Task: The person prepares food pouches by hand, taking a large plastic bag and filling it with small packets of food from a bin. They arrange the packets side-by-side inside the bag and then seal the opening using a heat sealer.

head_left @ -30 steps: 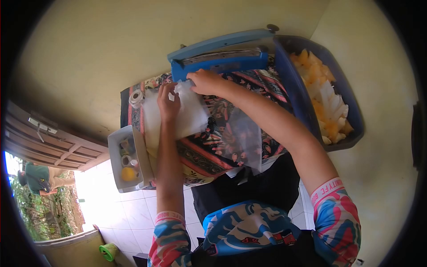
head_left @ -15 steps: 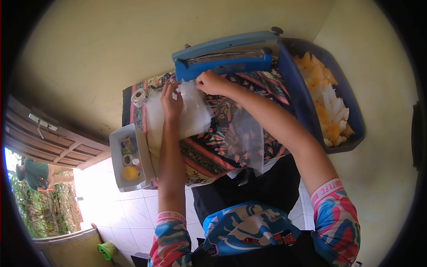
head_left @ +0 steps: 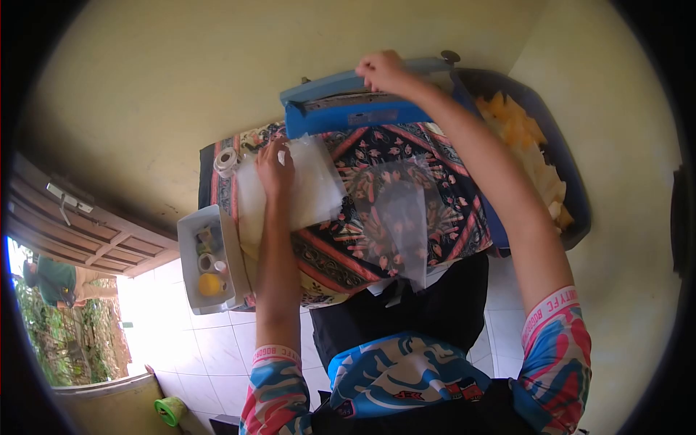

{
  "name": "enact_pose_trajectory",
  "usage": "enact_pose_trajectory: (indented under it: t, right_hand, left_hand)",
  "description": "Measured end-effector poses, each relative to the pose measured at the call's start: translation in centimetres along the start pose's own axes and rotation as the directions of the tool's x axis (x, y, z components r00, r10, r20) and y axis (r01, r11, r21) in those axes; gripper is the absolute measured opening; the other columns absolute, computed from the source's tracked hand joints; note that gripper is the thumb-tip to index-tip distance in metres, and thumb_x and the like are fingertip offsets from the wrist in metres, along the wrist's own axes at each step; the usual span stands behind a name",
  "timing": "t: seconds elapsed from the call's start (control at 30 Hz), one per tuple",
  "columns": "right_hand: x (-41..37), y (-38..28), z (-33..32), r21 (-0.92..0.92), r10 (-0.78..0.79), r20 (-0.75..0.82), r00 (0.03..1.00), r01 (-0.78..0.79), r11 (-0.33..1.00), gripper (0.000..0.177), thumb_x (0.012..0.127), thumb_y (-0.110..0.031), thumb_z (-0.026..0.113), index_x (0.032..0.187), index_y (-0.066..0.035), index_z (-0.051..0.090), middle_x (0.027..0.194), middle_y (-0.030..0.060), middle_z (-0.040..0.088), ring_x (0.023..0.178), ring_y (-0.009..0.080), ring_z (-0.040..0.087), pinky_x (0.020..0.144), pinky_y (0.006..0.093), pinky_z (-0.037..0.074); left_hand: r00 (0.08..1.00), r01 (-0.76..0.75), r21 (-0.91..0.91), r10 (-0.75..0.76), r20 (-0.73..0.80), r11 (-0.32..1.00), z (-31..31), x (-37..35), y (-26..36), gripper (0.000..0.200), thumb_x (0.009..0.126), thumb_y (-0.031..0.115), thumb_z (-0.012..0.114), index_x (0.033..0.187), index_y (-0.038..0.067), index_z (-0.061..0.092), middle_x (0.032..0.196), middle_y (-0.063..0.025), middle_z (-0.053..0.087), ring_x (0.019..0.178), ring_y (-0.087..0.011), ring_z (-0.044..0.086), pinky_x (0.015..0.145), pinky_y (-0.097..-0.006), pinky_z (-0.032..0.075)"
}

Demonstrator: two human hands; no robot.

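Observation:
My left hand (head_left: pixel 276 168) rests over a stack of clear plastic bags (head_left: pixel 315 181), fingers curled, with a small white slip (head_left: pixel 282 156) at the fingertips. My right hand (head_left: pixel 383 71) is raised at the upper arm of a blue impulse sealer (head_left: pixel 362 114), fingers closed; I cannot tell what they hold. Beside the left hand stands a roll of white labels (head_left: pixel 226 161). Another clear plastic bag (head_left: pixel 406 225) lies on the patterned cloth (head_left: pixel 341 250) near my lap.
At the right is a dark blue bin (head_left: pixel 576 217) of filled orange and white packets (head_left: pixel 515 127). A grey box (head_left: pixel 190 254) with small items stands at the table's left edge. A person (head_left: pixel 58 281) is outside the doorway, and a green bucket (head_left: pixel 171 411) sits on the floor.
My right hand has left the top edge of the bags and moved up and right to the sealer. My left hand has shifted slightly downward over the stack.

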State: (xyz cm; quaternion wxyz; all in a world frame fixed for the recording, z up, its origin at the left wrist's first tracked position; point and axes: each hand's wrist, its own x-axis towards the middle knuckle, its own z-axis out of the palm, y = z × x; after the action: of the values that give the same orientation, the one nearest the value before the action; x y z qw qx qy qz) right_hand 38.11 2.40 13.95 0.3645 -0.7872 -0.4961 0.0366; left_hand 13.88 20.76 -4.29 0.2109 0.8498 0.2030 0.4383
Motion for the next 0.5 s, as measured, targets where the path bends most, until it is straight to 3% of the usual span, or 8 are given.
enact_pose_trajectory:
  t: [0.1, 0.13, 0.23, 0.27, 0.37, 0.47, 0.5]
  right_hand:
    - [1.7, -0.9, -4.4, -0.038, -0.037, -0.120, 0.992, 0.033, 0.999, 0.022, 0.094, -0.020, 0.058, 0.093, -0.001, 0.070, 0.072, 0.0112, 0.071, 0.058, 0.0163, 0.069, 0.058, 0.0314, 0.056]
    - [2.3, -0.6, -5.4, -0.048, -0.047, -0.157, 0.986, 0.040, 0.998, 0.024, 0.094, -0.021, 0.057, 0.095, -0.001, 0.070, 0.074, 0.0114, 0.071, 0.059, 0.0164, 0.069, 0.059, 0.0315, 0.056]
    - [3.6, 0.9, -7.8, -0.071, 0.053, -0.237, 0.970, -0.072, 0.995, 0.029, 0.096, -0.018, 0.052, 0.115, -0.001, 0.066, 0.090, 0.0131, 0.072, 0.066, 0.0150, 0.068, 0.058, 0.0285, 0.055]
    - [4.4, 2.5, -8.3, -0.119, 0.054, -0.277, 0.959, -0.090, 0.989, 0.039, 0.095, -0.021, 0.053, 0.129, -0.002, 0.058, 0.106, 0.0198, 0.069, 0.084, 0.0256, 0.071, 0.072, 0.0363, 0.057]
    - [4.8, 6.2, -9.5, -0.436, -0.040, -0.361, 0.932, -0.131, 0.891, 0.047, 0.092, -0.024, 0.055, 0.133, 0.000, 0.053, 0.118, 0.0245, 0.065, 0.104, 0.0371, 0.065, 0.090, 0.0438, 0.052]
    - [3.7, 8.3, -10.4, -0.465, 0.066, -0.403, 0.913, -0.266, 0.844, 0.050, 0.089, -0.024, 0.058, 0.133, 0.000, 0.052, 0.121, 0.0267, 0.062, 0.116, 0.0431, 0.057, 0.101, 0.0460, 0.045]
    - [3.2, 8.3, -10.7, -0.502, 0.062, -0.409, 0.911, -0.281, 0.818, 0.050, 0.088, -0.022, 0.058, 0.133, -0.002, 0.053, 0.124, 0.0251, 0.061, 0.116, 0.0411, 0.058, 0.099, 0.0463, 0.046]
  left_hand:
    - [0.997, 0.012, 0.032, -0.014, 0.078, 0.999, -0.5, -0.1, 1.5, 0.046, 0.081, 0.007, 0.067, 0.125, 0.019, 0.062, 0.102, 0.0003, 0.071, 0.112, -0.0231, 0.058, 0.101, -0.0425, 0.039]
    - [0.989, 0.000, 0.069, -0.010, 0.149, 0.998, -0.5, -0.3, 1.5, 0.056, 0.080, 0.006, 0.068, 0.133, 0.021, 0.057, 0.110, 0.0002, 0.069, 0.116, -0.0226, 0.054, 0.104, -0.0428, 0.037]
    - [0.984, -0.113, 0.140, 0.091, 0.156, 0.984, -0.2, -0.2, 1.9, 0.058, 0.079, 0.007, 0.070, 0.134, 0.022, 0.057, 0.119, -0.0014, 0.065, 0.116, -0.0235, 0.054, 0.106, -0.0445, 0.036]
    - [0.982, -0.094, 0.128, 0.071, 0.177, 0.987, -0.5, -0.2, 2.4, 0.057, 0.077, 0.007, 0.071, 0.132, 0.021, 0.058, 0.127, -0.0038, 0.060, 0.118, -0.0240, 0.053, 0.105, -0.0458, 0.037]
    - [0.988, -0.078, 0.084, 0.065, 0.143, 0.993, -0.8, 0.1, 2.6, 0.047, 0.077, 0.007, 0.072, 0.123, 0.016, 0.064, 0.115, -0.0058, 0.065, 0.107, -0.0251, 0.059, 0.095, -0.0432, 0.045]
    - [0.952, 0.157, -0.112, -0.120, 0.282, 0.981, -1.1, 0.2, 3.2, 0.030, 0.078, 0.006, 0.072, 0.108, 0.011, 0.070, 0.097, -0.0078, 0.069, 0.089, -0.0272, 0.065, 0.081, -0.0403, 0.051]
    - [0.961, 0.119, -0.131, -0.081, 0.265, 0.984, -0.9, 0.2, 3.1, 0.025, 0.078, 0.007, 0.071, 0.103, 0.009, 0.071, 0.093, -0.0085, 0.070, 0.085, -0.0281, 0.065, 0.079, -0.0400, 0.052]
